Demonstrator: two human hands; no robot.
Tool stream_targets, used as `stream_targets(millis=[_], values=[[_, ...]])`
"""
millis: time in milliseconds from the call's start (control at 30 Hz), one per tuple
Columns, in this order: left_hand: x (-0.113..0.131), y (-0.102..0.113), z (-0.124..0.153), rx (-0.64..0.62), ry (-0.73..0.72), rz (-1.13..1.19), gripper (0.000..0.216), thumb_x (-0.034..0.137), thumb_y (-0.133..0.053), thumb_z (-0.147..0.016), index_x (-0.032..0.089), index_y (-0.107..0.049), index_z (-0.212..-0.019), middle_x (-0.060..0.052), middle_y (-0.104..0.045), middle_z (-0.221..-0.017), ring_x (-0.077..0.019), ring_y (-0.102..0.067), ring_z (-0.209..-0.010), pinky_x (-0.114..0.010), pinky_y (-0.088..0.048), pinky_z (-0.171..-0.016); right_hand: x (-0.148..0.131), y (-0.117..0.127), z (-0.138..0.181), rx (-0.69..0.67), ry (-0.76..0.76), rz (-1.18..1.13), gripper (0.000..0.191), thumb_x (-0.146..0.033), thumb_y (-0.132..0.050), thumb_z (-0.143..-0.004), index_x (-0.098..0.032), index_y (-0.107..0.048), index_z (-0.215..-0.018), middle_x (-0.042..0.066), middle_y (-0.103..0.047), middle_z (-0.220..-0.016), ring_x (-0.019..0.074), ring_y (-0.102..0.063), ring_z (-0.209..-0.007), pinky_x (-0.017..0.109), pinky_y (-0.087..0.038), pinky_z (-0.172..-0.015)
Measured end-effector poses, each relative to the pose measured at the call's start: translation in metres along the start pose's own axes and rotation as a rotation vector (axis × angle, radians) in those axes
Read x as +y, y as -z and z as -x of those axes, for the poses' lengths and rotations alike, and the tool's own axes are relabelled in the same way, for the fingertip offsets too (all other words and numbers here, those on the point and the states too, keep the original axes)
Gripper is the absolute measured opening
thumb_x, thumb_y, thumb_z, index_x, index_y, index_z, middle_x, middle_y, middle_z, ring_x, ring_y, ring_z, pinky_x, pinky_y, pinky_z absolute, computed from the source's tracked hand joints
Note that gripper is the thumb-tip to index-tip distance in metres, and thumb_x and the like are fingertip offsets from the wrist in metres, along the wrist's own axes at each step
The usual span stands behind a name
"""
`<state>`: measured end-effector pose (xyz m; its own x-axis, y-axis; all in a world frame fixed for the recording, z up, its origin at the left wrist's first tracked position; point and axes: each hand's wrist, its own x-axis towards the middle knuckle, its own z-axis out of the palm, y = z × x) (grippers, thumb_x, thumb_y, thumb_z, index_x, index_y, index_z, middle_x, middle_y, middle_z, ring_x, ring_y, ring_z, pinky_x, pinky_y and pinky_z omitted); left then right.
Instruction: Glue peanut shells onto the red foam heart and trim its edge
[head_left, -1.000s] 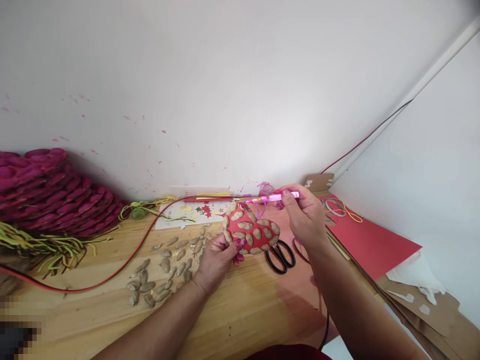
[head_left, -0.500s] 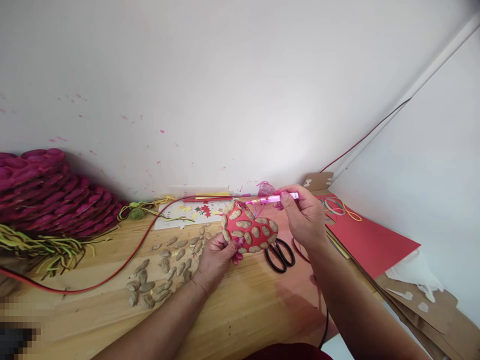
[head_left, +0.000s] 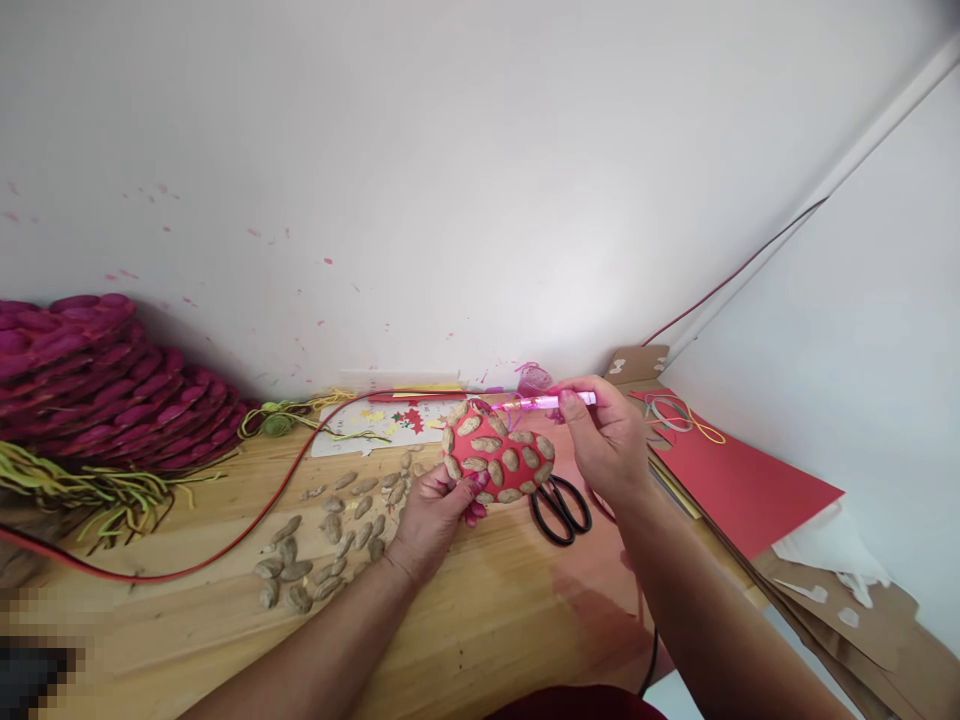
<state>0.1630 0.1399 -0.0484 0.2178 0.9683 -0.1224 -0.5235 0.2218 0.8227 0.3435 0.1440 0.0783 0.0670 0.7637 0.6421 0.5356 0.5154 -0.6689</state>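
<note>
My left hand (head_left: pixel 431 515) grips the lower left edge of a red heart-shaped piece (head_left: pixel 499 452) covered with several glued peanut shells, holding it up above the wooden table (head_left: pixel 480 620). My right hand (head_left: pixel 611 440) is closed on a pink pen-like tool (head_left: pixel 551 401) held level, its tip pointing left at the top edge of the red piece. Loose peanut shells (head_left: pixel 330 545) lie on the table just left of my left hand. Black scissors (head_left: pixel 559 510) lie under the red piece to its right.
A pile of magenta pieces (head_left: pixel 97 385) with green-yellow strings (head_left: pixel 105 490) fills the far left. A red cable (head_left: pixel 225 540) crosses the table. A sticker sheet (head_left: pixel 390 425) lies by the wall. Red paper (head_left: pixel 731 480), rubber bands (head_left: pixel 679 415) and cardboard (head_left: pixel 847 610) are at right.
The red piece has tilted and shifted slightly up toward the pen tip; the right hand lowered the pen a little. Both hands keep their grips.
</note>
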Motion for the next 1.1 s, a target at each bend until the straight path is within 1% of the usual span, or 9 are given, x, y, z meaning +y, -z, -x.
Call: stream_targets(millis=[100,333,567,767,967,1100], values=[[0.0003,-0.0007,0.0,0.002,-0.002,0.002,0.044,0.049,-0.095,-0.059,0.015,-0.071,-0.072,0.002,-0.068,-0.061,-0.0063,-0.058,-0.045,-0.014,-0.04,-0.041,0.0023,0.0014,0.0022,-0.014,-0.01,0.023,0.016,-0.033,-0.059,-0.099,-0.021,-0.069,-0.094,0.0,-0.069,-0.081,0.015,-0.062,-0.073,0.028,-0.048,-0.07],[0.0008,-0.0002,-0.0004,0.0,-0.001,-0.007,0.045,0.051,-0.095,-0.058,0.015,-0.069,-0.07,0.003,-0.065,-0.056,-0.007,-0.057,-0.045,-0.014,-0.04,-0.041,-0.0016,-0.0004,-0.002,-0.001,0.004,0.0,0.016,-0.033,-0.059,-0.099,-0.021,-0.069,-0.094,0.0,-0.069,-0.079,0.0146,-0.063,-0.071,0.027,-0.048,-0.069],[0.0015,-0.0011,0.0001,0.011,0.007,0.004,0.045,0.051,-0.095,-0.056,0.016,-0.07,-0.07,0.003,-0.066,-0.058,-0.0061,-0.057,-0.044,-0.014,-0.041,-0.041,0.0031,0.0012,0.0015,-0.003,-0.029,0.009,0.017,-0.035,-0.059,-0.099,-0.021,-0.069,-0.094,0.0,-0.069,-0.08,0.0157,-0.063,-0.071,0.029,-0.049,-0.069],[0.0021,-0.002,0.0001,0.009,0.016,-0.008,0.047,0.053,-0.095,-0.055,0.016,-0.07,-0.07,0.003,-0.066,-0.057,-0.0064,-0.057,-0.045,-0.014,-0.04,-0.041,0.0001,-0.0007,-0.0002,0.004,-0.017,-0.002,0.016,-0.034,-0.06,-0.098,-0.021,-0.069,-0.095,0.0,-0.069,-0.08,0.0151,-0.063,-0.071,0.028,-0.049,-0.069],[0.0026,-0.0023,0.0006,0.015,0.013,-0.01,0.046,0.051,-0.095,-0.056,0.016,-0.069,-0.07,0.002,-0.066,-0.058,-0.0063,-0.057,-0.045,-0.014,-0.04,-0.041,0.0024,0.0012,0.0011,-0.006,-0.028,0.018,0.019,-0.036,-0.059,-0.099,-0.021,-0.069,-0.094,0.001,-0.069,-0.08,0.0161,-0.063,-0.072,0.029,-0.05,-0.069],[0.0019,-0.002,0.0005,0.01,0.009,-0.017,0.045,0.051,-0.095,-0.057,0.016,-0.069,-0.069,0.002,-0.066,-0.059,-0.0065,-0.057,-0.045,-0.015,-0.042,-0.042,-0.0003,0.0006,-0.0014,0.013,-0.022,0.012,0.019,-0.036,-0.059,-0.099,-0.021,-0.069,-0.095,0.001,-0.07,-0.08,0.0163,-0.063,-0.071,0.03,-0.05,-0.07]])
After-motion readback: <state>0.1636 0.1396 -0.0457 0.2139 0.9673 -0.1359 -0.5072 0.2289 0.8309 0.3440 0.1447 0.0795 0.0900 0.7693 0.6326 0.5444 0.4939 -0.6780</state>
